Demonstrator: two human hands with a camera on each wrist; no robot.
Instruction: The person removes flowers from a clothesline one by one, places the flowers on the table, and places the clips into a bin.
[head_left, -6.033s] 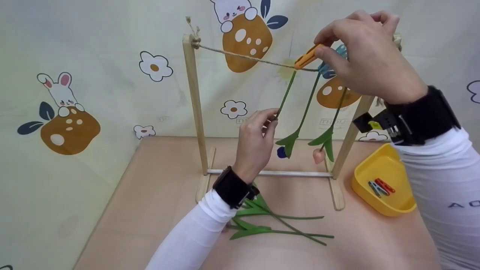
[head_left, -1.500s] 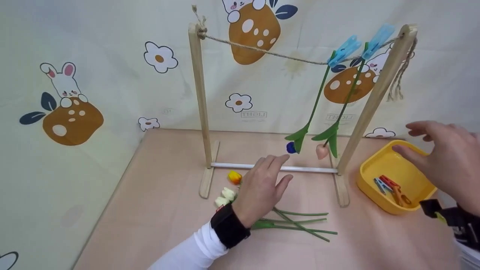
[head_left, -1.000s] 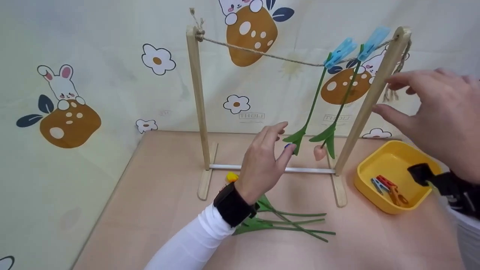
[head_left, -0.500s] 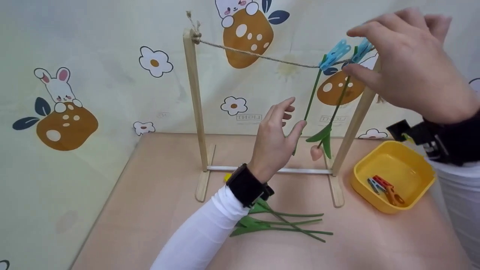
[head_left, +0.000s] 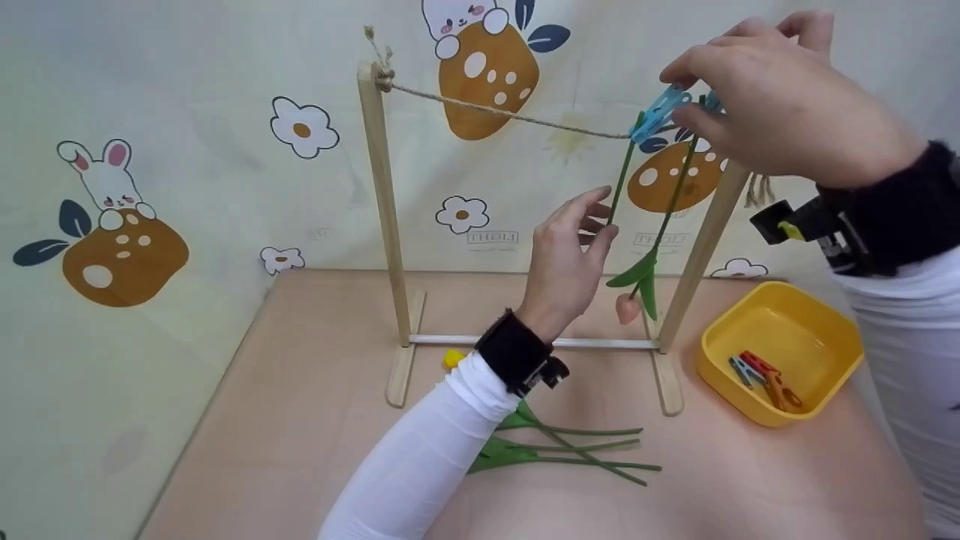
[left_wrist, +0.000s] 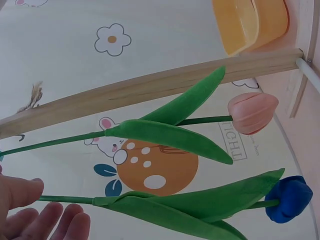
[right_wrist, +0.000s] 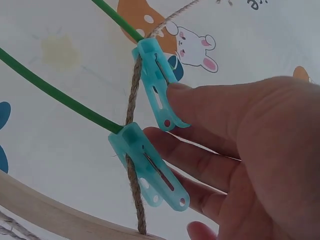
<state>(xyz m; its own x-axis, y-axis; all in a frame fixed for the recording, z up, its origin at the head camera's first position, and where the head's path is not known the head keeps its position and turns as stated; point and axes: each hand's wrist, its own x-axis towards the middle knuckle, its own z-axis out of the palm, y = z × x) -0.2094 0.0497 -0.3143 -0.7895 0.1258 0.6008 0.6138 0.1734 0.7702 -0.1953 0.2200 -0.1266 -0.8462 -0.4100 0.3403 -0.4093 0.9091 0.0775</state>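
My right hand (head_left: 780, 105) pinches the handle end of a light-blue clothespin (head_left: 654, 116) with thumb and index finger. That clothespin sits on the jute rope (head_left: 510, 115) and clips the stem of a blue tulip (left_wrist: 289, 200), head down. Lower on the same stem, my left hand (head_left: 566, 255) holds it between thumb and fingers. The blue bloom is hidden behind this hand in the head view. Beside it hangs a pink tulip (head_left: 628, 308), clipped by a second blue clothespin (right_wrist: 150, 170); the other fingers of my right hand lie behind that clip.
The rope spans a wooden frame (head_left: 384, 202) with a white crossbar (head_left: 607, 343). Several loose artificial flowers (head_left: 577, 450) lie on the table in front, partly behind my left sleeve. A yellow bin (head_left: 817, 341) at the right contains several clothespins (head_left: 765, 379).
Six seconds ago an orange clothespin held another stem on the rope; now it lies in the bin. Both hands have since risen to the blue tulip, right at its clip, left at its stem.
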